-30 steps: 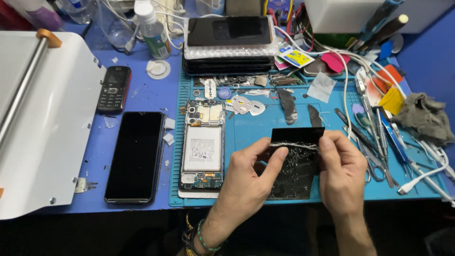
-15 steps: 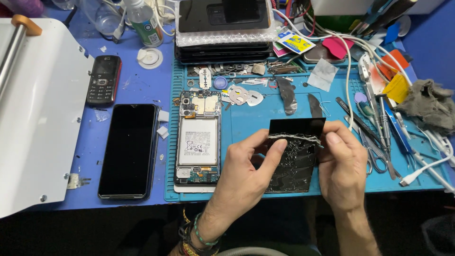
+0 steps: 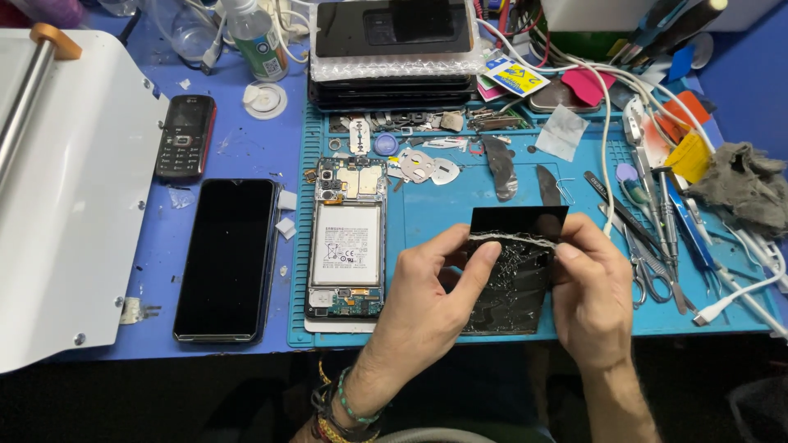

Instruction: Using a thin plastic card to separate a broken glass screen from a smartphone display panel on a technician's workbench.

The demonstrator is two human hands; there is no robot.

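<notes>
Both hands work on a shattered black phone screen panel held just above the teal repair mat, near its front edge. The left hand is clamped on the panel's left side, thumb and forefinger pinching near the top, where a ragged pale line of cracked glass runs across. The right hand pinches the right edge at the same height, its fingers closed on the panel. The part above the crack is smooth and dark, while the lower part is webbed with fractures, so the step in hand looks like peeling or separating a layer along that line. The next move probably calls for a slow, even pull with both grips kept close to the seam, since the broken glass could splinter or tear unevenly. To the left on the mat lies an opened phone body with its battery showing, and a whole black phone rests on the blue tabletop beside it.
</notes>
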